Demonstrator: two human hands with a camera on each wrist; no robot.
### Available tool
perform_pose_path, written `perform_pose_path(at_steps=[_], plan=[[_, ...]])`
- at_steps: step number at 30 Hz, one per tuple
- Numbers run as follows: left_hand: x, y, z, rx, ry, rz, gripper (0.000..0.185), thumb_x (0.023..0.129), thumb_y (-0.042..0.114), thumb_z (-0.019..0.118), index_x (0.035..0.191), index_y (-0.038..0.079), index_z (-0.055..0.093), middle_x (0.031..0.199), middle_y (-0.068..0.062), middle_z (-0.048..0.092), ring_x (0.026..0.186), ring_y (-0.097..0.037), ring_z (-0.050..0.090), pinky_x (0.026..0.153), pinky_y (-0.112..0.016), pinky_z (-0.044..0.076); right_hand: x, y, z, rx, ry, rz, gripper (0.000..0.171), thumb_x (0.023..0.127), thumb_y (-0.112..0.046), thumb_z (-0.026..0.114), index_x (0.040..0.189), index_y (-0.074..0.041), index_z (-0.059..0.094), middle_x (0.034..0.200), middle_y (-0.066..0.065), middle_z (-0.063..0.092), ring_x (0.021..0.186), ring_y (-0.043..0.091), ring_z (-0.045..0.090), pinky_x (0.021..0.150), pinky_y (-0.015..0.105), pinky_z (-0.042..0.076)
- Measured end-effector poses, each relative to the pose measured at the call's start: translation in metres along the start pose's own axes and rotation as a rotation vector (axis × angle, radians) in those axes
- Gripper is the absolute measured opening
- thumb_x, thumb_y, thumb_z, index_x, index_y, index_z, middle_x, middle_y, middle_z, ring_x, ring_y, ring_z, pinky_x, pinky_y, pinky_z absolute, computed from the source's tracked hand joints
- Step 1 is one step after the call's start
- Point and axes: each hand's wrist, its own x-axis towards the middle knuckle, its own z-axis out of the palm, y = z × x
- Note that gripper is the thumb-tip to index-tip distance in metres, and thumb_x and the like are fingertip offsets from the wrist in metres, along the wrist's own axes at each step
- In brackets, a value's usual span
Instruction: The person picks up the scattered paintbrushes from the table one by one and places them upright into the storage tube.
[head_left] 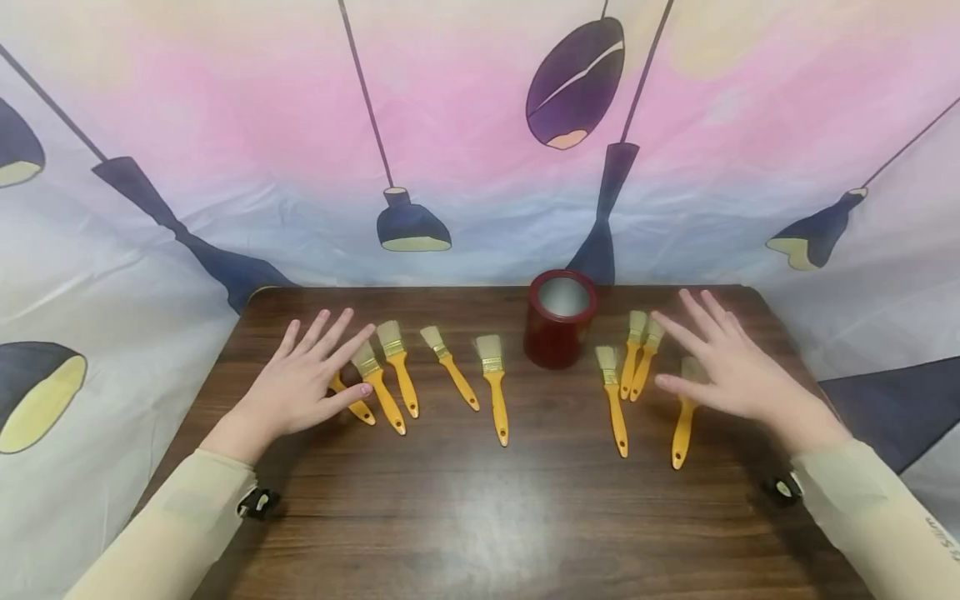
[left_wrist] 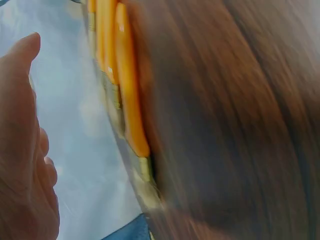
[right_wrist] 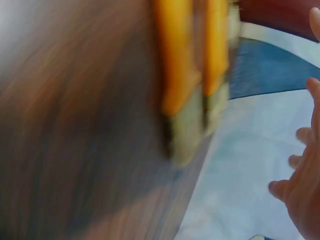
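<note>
Both hands hover over the table with fingers spread and nothing held. My left hand (head_left: 303,383) is above the left group of paintbrushes, partly covering one brush (head_left: 352,402). Beside its thumb lie two more, a wide brush (head_left: 381,392) and another brush (head_left: 400,367). On the right side, my right hand (head_left: 731,367) overlaps the bristles of a paintbrush (head_left: 684,433). Left of its fingertips a pair of brushes (head_left: 642,358) lie close together, with another brush (head_left: 614,404) nearby. All have yellow handles and pale bristles. The left wrist view shows the left thumb (left_wrist: 27,50) raised away from the handles.
A dark red open can (head_left: 555,333) stands upright toward the back, its inside silvery. Between it and the left group lie a small brush (head_left: 452,367) and a wider paintbrush (head_left: 495,392). Behind the brown wooden table (head_left: 487,517) hangs a cloth printed with lamps.
</note>
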Motion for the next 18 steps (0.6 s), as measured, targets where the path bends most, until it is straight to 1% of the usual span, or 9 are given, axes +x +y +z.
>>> perform_pose_path(at_steps=[2,4,6,9,11,15,18], plan=[[0.0,0.002,-0.002,-0.013,0.005,-0.003,0.09,0.106,0.072,0.052,0.177,0.031,0.016,0.184,-0.01,0.004,0.167,-0.045,0.007,0.131,-0.068,-0.003,0.01,-0.006,-0.003,0.084,-0.005,0.045,0.094,0.099,-0.05,0.077,0.175,-0.03,0.026,0.183,0.012,-0.003,0.167,0.045,-0.006,0.12,0.085,0.012],[0.001,0.005,-0.003,-0.021,0.011,-0.009,0.091,0.106,0.072,0.052,0.177,0.031,0.014,0.184,-0.01,0.004,0.167,-0.045,0.008,0.131,-0.068,-0.003,0.02,-0.013,-0.003,0.149,0.008,0.075,0.097,0.099,-0.049,0.078,0.176,-0.029,0.022,0.183,0.012,-0.001,0.167,0.045,-0.004,0.119,0.086,0.016],[0.002,0.007,-0.003,-0.033,0.018,-0.02,0.091,0.106,0.071,0.053,0.177,0.032,0.011,0.184,-0.01,0.004,0.167,-0.044,0.009,0.131,-0.069,-0.003,0.033,-0.022,-0.002,0.198,0.031,0.089,0.104,0.097,-0.05,0.08,0.177,-0.025,0.018,0.183,0.014,0.002,0.167,0.045,0.001,0.121,0.084,0.016],[0.004,0.01,-0.002,-0.056,0.033,-0.047,0.093,0.106,0.069,0.055,0.177,0.033,0.008,0.184,-0.007,0.002,0.167,-0.043,0.011,0.13,-0.069,-0.003,0.052,-0.035,0.004,0.263,0.067,0.095,0.114,0.094,-0.052,0.083,0.177,-0.021,0.011,0.183,0.015,0.008,0.167,0.045,0.008,0.126,0.077,0.016],[0.005,0.011,-0.001,-0.076,0.048,-0.066,0.094,0.105,0.068,0.056,0.177,0.034,0.007,0.184,-0.006,0.002,0.167,-0.043,0.012,0.13,-0.071,-0.001,0.064,-0.043,0.009,0.333,0.081,0.104,0.116,0.094,-0.051,0.083,0.177,-0.02,0.008,0.183,0.013,0.01,0.166,0.043,0.011,0.126,0.075,0.018],[0.006,0.013,0.004,-0.141,0.085,-0.092,0.095,0.105,0.068,0.057,0.177,0.034,0.004,0.184,-0.005,0.001,0.167,-0.043,0.012,0.128,-0.075,0.001,0.083,-0.056,0.021,0.481,0.124,0.122,0.111,0.096,-0.046,0.083,0.177,-0.023,0.011,0.183,0.005,0.015,0.167,0.036,0.017,0.126,0.073,0.024],[0.005,0.014,0.008,-0.225,0.12,-0.115,0.097,0.105,0.065,0.059,0.177,0.032,0.003,0.184,-0.007,0.002,0.167,-0.042,0.012,0.127,-0.076,0.002,0.095,-0.064,0.032,0.548,0.169,0.123,0.109,0.094,-0.045,0.085,0.177,-0.022,0.017,0.182,0.001,0.02,0.166,0.033,0.021,0.126,0.072,0.024]])
